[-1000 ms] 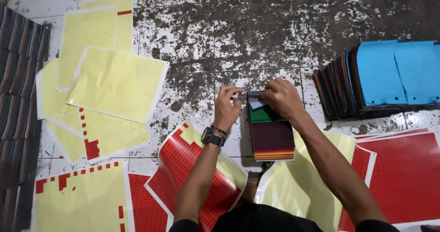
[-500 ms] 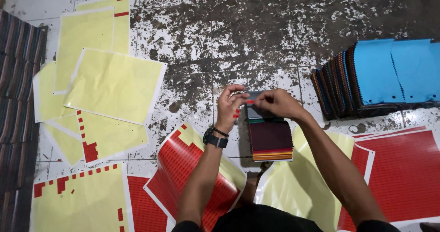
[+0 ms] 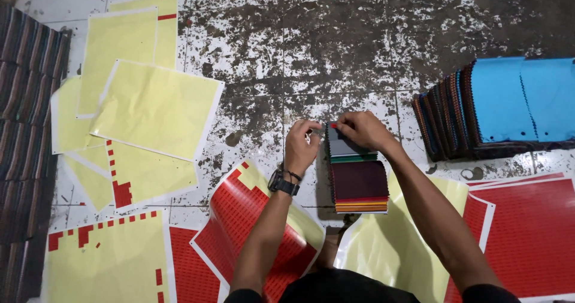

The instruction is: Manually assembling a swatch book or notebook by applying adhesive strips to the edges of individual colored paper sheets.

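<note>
Head view shows both hands at the far end of a swatch stack (image 3: 358, 177) lying on the stained floor (image 3: 335, 45). Since a second ago the right hand (image 3: 361, 130) has pinched a small red sticker (image 3: 333, 125) and brought it to the top swatch's left corner. Its fingers are closed on the sticker. Left hand (image 3: 301, 144) curls loosely beside it, steadying the stack's edge. Red sticker sheets (image 3: 527, 231) lie near; yellow backing sheets (image 3: 156, 108) lie left.
</note>
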